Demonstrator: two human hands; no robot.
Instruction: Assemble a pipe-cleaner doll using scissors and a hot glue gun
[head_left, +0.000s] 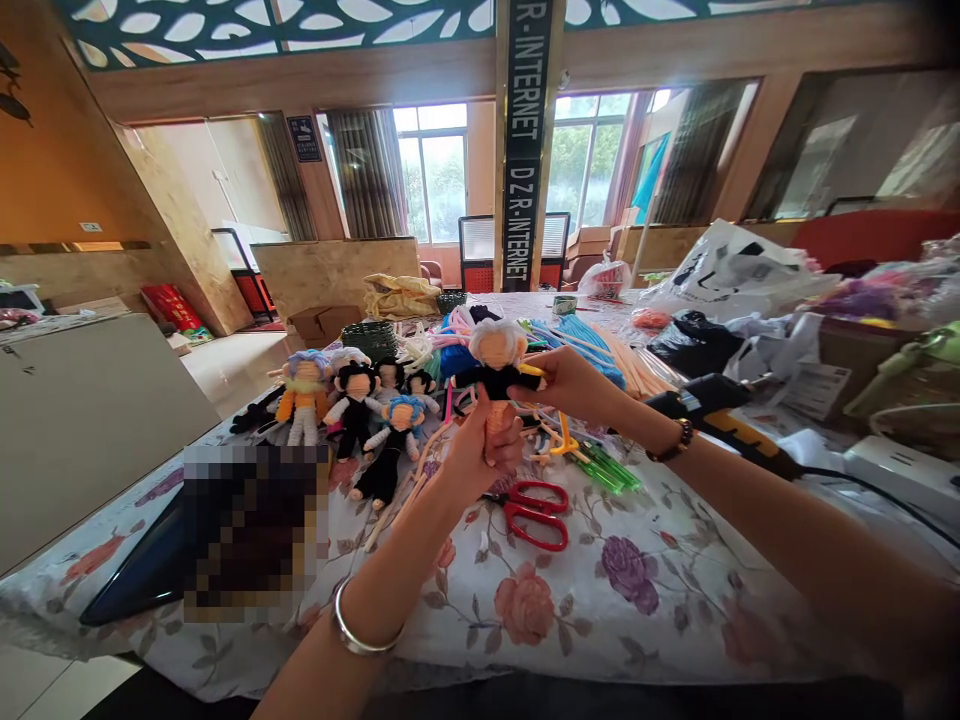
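The white-haired doll (496, 382) is held upright above the counter (465, 645). Its lower body is clamped in the left grip (484, 445), from which its long axis rises to the head. One outstretched arm is pinched in the right grip (577, 387), the nearer to the head. Red scissors (534, 511) are laid near the left grip
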